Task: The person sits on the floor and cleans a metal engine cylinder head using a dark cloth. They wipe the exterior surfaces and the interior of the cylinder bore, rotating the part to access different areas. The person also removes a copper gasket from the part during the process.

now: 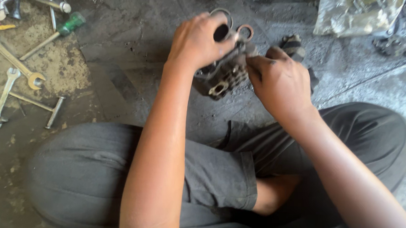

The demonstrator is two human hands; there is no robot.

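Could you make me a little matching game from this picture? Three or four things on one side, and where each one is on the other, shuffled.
Things:
1. greasy metal part
2. green-handled screwdriver
3. open-ended spanner
4. plastic bag

Places:
A. top right corner of the floor
B. held between the left hand and the right hand
C. on the floor at the left, below the screwdriver
D. upper left, green grip pointing up and right

Pairs: 1-B, 2-D, 3-C, 4-A

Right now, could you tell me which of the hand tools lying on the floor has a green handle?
The screwdriver at upper left: its translucent green handle stands out, while the open-ended spanners below it are bare metal.
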